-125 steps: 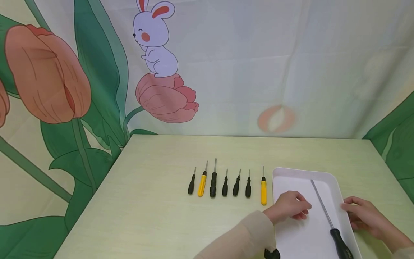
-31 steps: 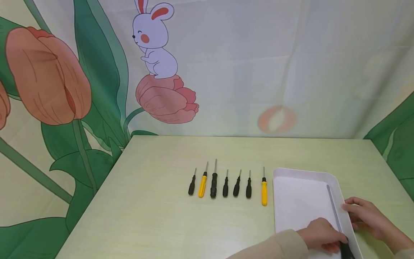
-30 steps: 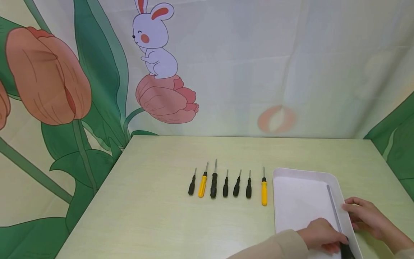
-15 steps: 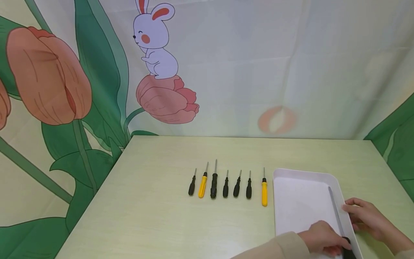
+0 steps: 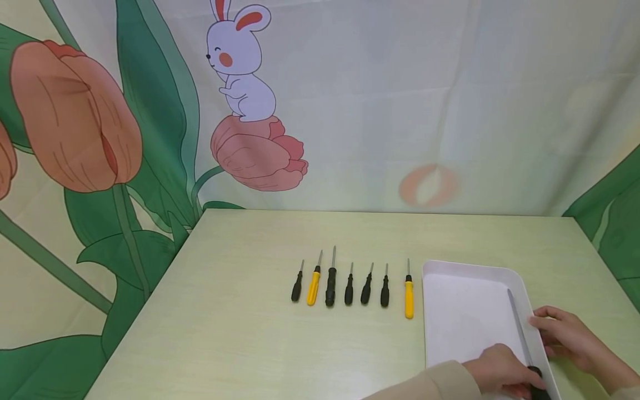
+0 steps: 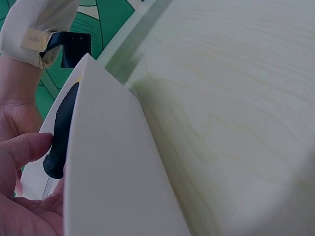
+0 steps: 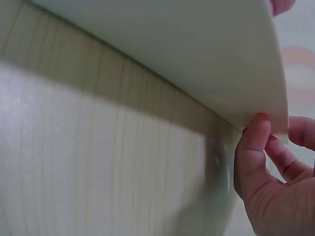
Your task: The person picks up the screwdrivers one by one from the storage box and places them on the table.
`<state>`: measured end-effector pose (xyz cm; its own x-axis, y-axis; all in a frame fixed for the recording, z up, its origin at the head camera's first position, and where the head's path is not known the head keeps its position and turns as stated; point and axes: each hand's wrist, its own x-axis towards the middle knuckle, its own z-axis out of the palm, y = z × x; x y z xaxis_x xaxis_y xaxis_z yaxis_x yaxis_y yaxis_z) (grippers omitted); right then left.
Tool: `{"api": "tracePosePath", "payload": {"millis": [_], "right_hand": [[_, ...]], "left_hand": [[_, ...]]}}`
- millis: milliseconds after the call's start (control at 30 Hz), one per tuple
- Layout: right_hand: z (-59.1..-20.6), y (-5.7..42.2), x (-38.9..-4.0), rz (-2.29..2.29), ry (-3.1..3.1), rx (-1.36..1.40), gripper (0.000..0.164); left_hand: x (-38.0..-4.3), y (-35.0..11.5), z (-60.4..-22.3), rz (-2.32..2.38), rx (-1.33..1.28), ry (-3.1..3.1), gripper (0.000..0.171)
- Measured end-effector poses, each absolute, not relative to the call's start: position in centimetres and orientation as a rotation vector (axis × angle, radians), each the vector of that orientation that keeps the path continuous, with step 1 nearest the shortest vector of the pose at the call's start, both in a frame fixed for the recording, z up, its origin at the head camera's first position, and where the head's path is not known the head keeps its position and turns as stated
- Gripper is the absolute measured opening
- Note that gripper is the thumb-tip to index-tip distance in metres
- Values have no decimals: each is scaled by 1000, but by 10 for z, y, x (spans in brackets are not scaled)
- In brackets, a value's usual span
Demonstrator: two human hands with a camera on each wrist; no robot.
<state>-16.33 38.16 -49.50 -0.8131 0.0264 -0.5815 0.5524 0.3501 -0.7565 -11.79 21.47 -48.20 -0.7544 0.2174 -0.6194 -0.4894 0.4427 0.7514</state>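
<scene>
A long screwdriver with a black handle [image 5: 537, 384] lies along the right wall inside the white tray [image 5: 470, 311]. My left hand [image 5: 500, 369] pinches that handle. In the left wrist view the left thumb [image 6: 29, 149] presses against the handle [image 6: 63, 130], with fingers below it. My right hand [image 5: 570, 336] holds the tray's right rim from outside. In the right wrist view the right hand [image 7: 278, 179] has its thumb on the tray's outer wall [image 7: 211, 54], with a finger across the edge. The handle's lower end is cut off in the head view.
Left of the tray, several short screwdrivers with black handles [image 5: 349, 291] or yellow handles [image 5: 409, 300] lie in a row, tips away from me. The pale wooden table [image 5: 250, 328] ends at a printed cloth [image 5: 360, 111] at the back.
My left hand has come down from over the tray's middle onto the long screwdriver, which has shifted right and slightly nearer, against the wall. The right hand has stayed at the rim.
</scene>
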Motion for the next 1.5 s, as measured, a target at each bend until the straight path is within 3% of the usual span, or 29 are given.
{"api": "tracePosePath", "payload": {"millis": [967, 1500], "right_hand": [[-495, 381, -161, -1510, 2127, 472, 23], [-491, 380, -165, -1437, 2122, 516, 40]], "left_hand": [[-125, 205, -477, 1396, -222, 2020, 22], [-142, 188, -461, 1359, -112, 1945, 13]]}}
